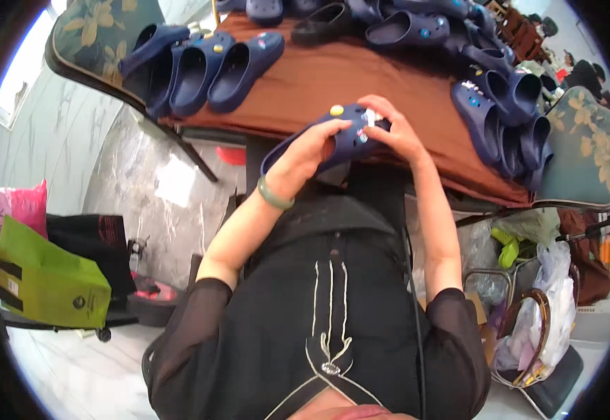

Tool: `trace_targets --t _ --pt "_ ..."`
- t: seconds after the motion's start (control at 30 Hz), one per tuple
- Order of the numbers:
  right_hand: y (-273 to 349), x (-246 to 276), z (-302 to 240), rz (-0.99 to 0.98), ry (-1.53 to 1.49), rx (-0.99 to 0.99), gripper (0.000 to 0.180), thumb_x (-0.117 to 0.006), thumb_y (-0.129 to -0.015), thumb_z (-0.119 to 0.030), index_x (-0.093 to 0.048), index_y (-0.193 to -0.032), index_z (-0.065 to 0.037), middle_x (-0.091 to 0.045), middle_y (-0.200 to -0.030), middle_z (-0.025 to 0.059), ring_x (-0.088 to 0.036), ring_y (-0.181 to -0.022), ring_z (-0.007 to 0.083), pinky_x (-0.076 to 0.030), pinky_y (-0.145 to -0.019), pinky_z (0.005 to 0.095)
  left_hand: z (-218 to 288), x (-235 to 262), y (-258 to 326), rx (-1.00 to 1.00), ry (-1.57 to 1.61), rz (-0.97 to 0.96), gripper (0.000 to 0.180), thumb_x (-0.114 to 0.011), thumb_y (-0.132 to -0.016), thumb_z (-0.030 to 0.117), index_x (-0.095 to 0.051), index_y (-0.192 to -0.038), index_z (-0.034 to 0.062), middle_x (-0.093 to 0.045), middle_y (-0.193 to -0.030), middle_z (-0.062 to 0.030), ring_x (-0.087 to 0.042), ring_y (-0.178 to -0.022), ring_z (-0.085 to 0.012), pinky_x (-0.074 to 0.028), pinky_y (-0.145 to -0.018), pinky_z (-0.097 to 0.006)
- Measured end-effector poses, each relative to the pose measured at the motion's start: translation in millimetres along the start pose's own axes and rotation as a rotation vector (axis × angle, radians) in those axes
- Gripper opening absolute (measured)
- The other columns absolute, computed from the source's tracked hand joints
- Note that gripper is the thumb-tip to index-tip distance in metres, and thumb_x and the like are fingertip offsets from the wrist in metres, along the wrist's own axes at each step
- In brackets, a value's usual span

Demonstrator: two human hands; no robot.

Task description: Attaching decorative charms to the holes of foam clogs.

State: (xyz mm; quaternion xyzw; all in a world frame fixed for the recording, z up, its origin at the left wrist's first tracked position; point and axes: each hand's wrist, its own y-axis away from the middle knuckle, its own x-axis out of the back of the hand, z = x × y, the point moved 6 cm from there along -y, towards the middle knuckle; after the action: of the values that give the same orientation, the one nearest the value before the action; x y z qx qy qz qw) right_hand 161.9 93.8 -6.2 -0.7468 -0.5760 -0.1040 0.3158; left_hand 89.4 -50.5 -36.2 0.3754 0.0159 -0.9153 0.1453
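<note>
A navy clog is held between my two hands at the near edge of a brown cloth-covered table. A yellow round charm and other small charms sit on its upper. My left hand, with a green bangle on its wrist, is closed round the clog's side, its thumb on top. The fingers of my right hand are bent over the toe end, beside a small white charm. Part of the clog's sole is hidden behind my left hand.
Several navy clogs stand at the table's left, more at its right and back. Flowered chair backs flank it. A green bag is at the left; a basket with plastic wrap is at the right.
</note>
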Motion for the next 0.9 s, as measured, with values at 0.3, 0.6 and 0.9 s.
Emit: trace_targets --t 0.3,0.6,0.9 --pt "-3.4 -5.7 -18.7 -0.174 0.29 0.178 0.041 -0.071 -0.077 -0.014 -0.062 -0.116 -0.007 -0.056 -0.126 0.0092 -0.045 -0.126 0.0276 -0.035 -0.108 0.0407 -3.5 7.0 15.9 -0.039 0.107 0.072 0.044 -0.058 -0.075 -0.006 -0.053 -0.119 -0.0013 -0.061 -0.111 -0.0097 -0.061 -0.101 -0.0193 -0.05 -0.089 -0.031" --pt "-2.5 -24.9 -23.7 0.134 0.573 0.301 0.027 -0.067 -0.082 -0.014 -0.063 -0.106 -0.002 -0.063 -0.109 0.0128 -0.057 -0.106 0.0309 -0.048 -0.091 0.0389 -9.7 14.5 12.2 -0.146 0.057 0.184 0.043 -0.058 -0.067 -0.004 -0.058 -0.11 -0.0003 -0.063 -0.105 -0.008 -0.061 -0.098 -0.0198 -0.049 -0.089 -0.031" --pt "-14.4 -25.8 -18.8 0.381 0.59 0.034 0.021 -0.048 -0.095 -0.017 -0.06 -0.084 -0.004 -0.063 -0.085 0.0133 -0.062 -0.078 0.0282 -0.051 -0.07 0.0381 -23.8 11.1 23.2 -0.129 0.087 0.206 0.042 -0.057 -0.067 -0.007 -0.06 -0.109 0.001 -0.066 -0.101 -0.0064 -0.062 -0.096 -0.0184 -0.049 -0.088 -0.03"
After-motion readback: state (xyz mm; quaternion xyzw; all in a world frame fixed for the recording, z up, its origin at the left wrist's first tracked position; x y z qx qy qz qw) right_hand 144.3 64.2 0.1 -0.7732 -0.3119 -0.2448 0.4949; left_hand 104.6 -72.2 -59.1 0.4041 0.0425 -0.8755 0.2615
